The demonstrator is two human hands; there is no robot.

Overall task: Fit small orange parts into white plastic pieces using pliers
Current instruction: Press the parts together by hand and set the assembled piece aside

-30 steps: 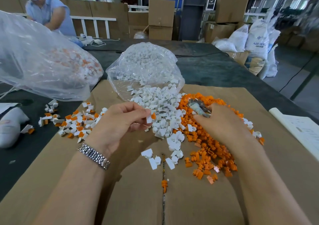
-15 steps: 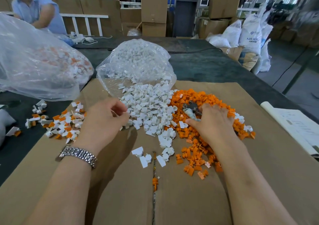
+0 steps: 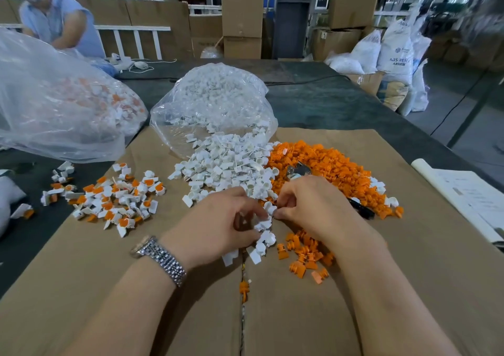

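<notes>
A heap of white plastic pieces [image 3: 226, 162] spills from a clear bag [image 3: 215, 99] onto the cardboard sheet [image 3: 409, 274]. Right of it lies a heap of small orange parts [image 3: 330, 164]. My left hand [image 3: 218, 227] curls its fingers round a white piece [image 3: 268, 209] at the heaps' near edge. My right hand [image 3: 313, 208] pinches the same piece with thumb and forefinger. The pliers [image 3: 298, 171] lie partly under my right hand, metal jaws beyond the knuckles and black handle out to the right. Whether that hand grips them is hidden.
A scatter of fitted white-and-orange pieces [image 3: 117, 200] lies at the left on the cardboard. A large clear bag [image 3: 54, 104] of such pieces sits behind it. Printed paper [image 3: 469, 197] lies at the right edge. Another person [image 3: 60, 22] works at the table's far left.
My left hand came in from the left and my right hand drew back off the orange heap. Both now meet at a white piece in front of the heaps.
</notes>
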